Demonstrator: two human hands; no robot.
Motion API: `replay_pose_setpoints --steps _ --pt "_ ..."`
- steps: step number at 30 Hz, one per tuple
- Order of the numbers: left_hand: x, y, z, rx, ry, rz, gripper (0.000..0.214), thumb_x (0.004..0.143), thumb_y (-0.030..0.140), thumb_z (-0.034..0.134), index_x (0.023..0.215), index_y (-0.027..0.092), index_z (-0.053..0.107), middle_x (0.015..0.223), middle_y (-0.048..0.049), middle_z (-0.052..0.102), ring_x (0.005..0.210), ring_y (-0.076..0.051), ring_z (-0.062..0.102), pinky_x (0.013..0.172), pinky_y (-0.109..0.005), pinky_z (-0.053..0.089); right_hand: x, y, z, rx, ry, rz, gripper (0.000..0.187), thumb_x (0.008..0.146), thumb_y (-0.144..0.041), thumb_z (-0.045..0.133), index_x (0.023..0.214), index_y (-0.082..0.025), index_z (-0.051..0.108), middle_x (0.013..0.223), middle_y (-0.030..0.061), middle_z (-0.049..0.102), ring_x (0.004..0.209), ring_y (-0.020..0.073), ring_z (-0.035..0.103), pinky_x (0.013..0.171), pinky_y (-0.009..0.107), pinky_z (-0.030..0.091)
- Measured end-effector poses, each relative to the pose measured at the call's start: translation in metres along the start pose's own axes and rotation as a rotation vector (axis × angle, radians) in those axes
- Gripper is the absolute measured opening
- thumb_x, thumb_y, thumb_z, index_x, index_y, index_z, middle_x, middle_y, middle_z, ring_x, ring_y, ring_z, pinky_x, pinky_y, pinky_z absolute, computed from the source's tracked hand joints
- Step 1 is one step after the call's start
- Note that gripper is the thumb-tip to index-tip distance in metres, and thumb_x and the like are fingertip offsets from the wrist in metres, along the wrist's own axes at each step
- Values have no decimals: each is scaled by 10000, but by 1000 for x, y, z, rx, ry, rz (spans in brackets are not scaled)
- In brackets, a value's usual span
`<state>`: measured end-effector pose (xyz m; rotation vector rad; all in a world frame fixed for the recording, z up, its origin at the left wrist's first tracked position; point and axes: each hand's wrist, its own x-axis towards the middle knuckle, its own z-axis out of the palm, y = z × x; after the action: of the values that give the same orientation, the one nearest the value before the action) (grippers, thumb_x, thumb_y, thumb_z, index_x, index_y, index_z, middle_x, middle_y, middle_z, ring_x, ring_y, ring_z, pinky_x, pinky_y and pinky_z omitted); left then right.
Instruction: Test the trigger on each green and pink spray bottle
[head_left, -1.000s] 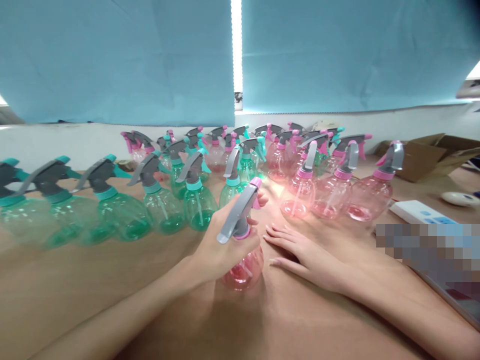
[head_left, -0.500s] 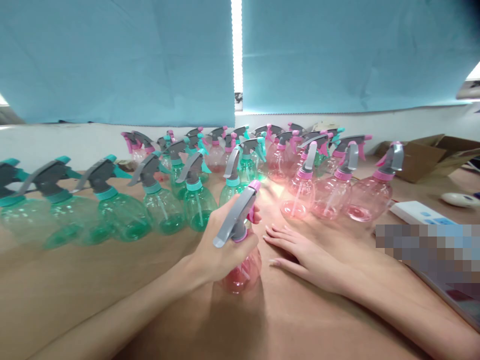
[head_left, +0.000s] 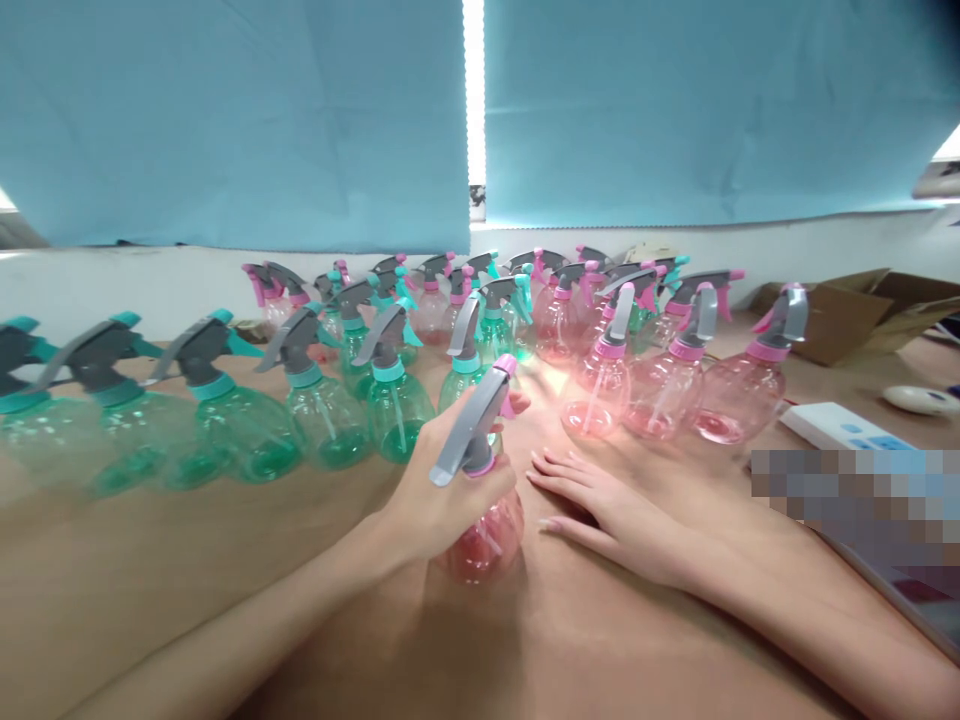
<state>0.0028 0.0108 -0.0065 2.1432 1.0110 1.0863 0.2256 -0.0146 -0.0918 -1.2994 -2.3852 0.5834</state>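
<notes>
My left hand [head_left: 442, 480] is wrapped round the neck of a pink spray bottle [head_left: 486, 545], whose grey trigger head has a pink nozzle and points away from me. A finger reaches forward beside its pink trigger. The bottle is upright, low over or on the table; which of these I cannot tell. Flat on the table to its right lies my right hand [head_left: 607, 510], fingers stretched out and holding nothing. Just beyond my left hand is a green spray bottle [head_left: 463, 375], partly hidden by it. A pink spray bottle [head_left: 598, 395] stands ahead of my right hand.
Several green spray bottles [head_left: 251, 430] line the left side, and pink ones [head_left: 739, 395] stand on the right. More bottles of both colours crowd the back. A cardboard box [head_left: 847, 320], a white computer mouse [head_left: 919, 400] and a white box [head_left: 840, 425] lie at the right.
The head of the held spray bottle has shifted slightly to the left and upward, and the finger by its trigger has moved forward a little. My right hand has stayed in place.
</notes>
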Motion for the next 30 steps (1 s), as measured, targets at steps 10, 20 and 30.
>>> replay_pose_setpoints --steps 10,20,30 --pt "-1 -2 4 -115 -28 35 520 775 94 554 1267 258 521 1184 -45 626 938 -164 647 889 -333 554 0 0 0 20 18 -10 564 956 -540 491 1429 -232 492 1487 82 467 1412 298 358 1157 528 300" --pt "0 -2 4 -150 -30 19 525 757 95 559 1262 237 546 1134 -34 629 747 -105 594 749 -254 555 1 -1 -2 -18 -5 -10 581 966 -544 463 1430 -194 488 1491 84 461 1416 290 351 1159 515 305" --pt "0 -3 4 -118 -20 14 504 773 143 562 1269 230 546 948 -17 616 667 -116 541 679 -268 522 1 0 -2 -38 -14 -10 599 971 -558 439 1430 -177 487 1503 81 445 1419 280 347 1168 496 296"
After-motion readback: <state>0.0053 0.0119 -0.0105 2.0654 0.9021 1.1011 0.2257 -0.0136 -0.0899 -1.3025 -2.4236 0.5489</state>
